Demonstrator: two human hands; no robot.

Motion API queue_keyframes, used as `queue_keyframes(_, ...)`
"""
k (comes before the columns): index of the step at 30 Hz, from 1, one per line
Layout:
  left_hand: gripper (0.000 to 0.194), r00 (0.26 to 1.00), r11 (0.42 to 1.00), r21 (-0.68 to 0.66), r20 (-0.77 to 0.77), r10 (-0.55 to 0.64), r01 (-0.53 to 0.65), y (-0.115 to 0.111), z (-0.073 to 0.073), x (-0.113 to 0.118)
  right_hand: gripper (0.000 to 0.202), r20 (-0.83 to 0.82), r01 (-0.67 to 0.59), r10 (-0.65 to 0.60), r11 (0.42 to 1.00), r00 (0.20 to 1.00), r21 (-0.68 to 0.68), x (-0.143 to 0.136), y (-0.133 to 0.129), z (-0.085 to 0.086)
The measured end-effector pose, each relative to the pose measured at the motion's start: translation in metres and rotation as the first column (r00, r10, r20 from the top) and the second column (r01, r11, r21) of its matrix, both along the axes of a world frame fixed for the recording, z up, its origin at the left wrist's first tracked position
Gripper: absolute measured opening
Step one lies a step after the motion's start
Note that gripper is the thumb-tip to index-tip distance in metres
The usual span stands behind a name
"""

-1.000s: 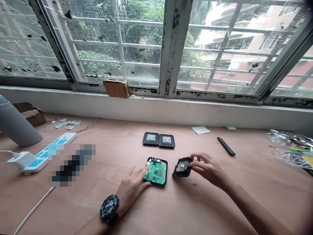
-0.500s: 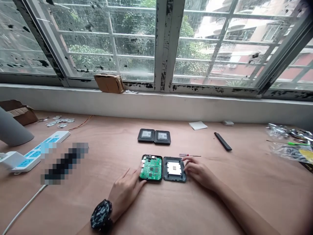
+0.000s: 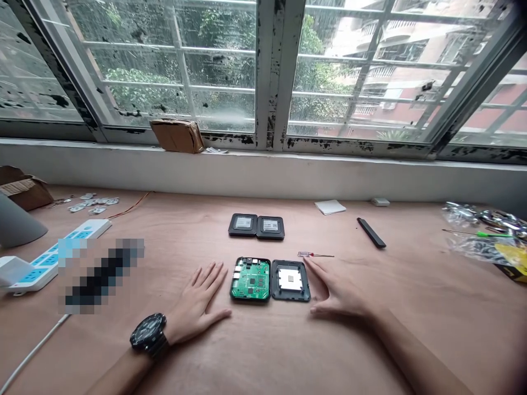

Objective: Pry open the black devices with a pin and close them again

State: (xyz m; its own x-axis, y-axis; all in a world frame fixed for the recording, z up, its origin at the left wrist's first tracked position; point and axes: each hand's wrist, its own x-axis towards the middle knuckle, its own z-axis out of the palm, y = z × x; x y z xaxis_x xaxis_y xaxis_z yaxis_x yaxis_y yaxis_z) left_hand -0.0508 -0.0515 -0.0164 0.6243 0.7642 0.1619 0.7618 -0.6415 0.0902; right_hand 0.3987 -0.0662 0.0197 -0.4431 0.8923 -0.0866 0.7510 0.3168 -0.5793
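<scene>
A black case half holding a green circuit board (image 3: 251, 280) lies face up on the table. Against its right edge is the other case half (image 3: 276, 291), with a white metal plate (image 3: 290, 278) inside. My left hand (image 3: 200, 302) rests flat to the left of the board, fingers spread and holding nothing. To the right of the plated half, my right hand (image 3: 340, 288) is open, thumb and forefinger apart. Its fingertips are close to a small screwdriver (image 3: 315, 254); whether they touch it I cannot tell. Behind lie two black square covers (image 3: 242, 225) with labels.
At the left are a white power strip (image 3: 53, 260), a white cable and a blurred-out dark item (image 3: 101, 277). A black bar (image 3: 371, 233), folded white paper (image 3: 330, 207) and plastic bags (image 3: 477, 247) lie on the right. A cardboard box (image 3: 177, 135) stands on the sill.
My left hand has drawn away from the circuit board to the left and spread flat. The right hand has come off the plated case half, its thumb and forefinger now wider apart.
</scene>
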Motion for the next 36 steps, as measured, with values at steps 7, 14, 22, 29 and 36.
queue_keyframes(7,0.094,1.0,1.0,-0.015,0.014,-0.012,0.012,-0.001,0.001,0.0,0.136,0.012,-0.079,0.078,0.992,0.997,0.094,-0.004,0.007,-0.012)
queue_keyframes(14,0.094,1.0,1.0,-0.024,0.02,-0.007,0.007,-0.001,0.002,0.001,0.14,0.048,-0.087,0.081,0.987,0.996,0.135,-0.005,0.008,-0.013)
queue_keyframes(22,0.1,0.998,0.999,-0.033,0.066,-0.005,0.007,0.002,0.004,-0.001,0.14,0.038,-0.062,0.058,0.99,0.998,0.126,-0.002,0.008,-0.014)
queue_keyframes(29,0.106,0.994,0.989,-0.13,0.095,-0.053,0.065,0.018,0.013,-0.01,0.144,0.022,-0.053,0.051,0.991,0.998,0.127,-0.001,0.01,-0.02)
queue_keyframes(36,0.117,0.986,0.952,-0.278,0.141,-0.089,0.125,0.044,0.029,0.0,0.125,-0.058,-0.032,0.039,0.992,0.998,0.12,-0.009,0.009,-0.012)
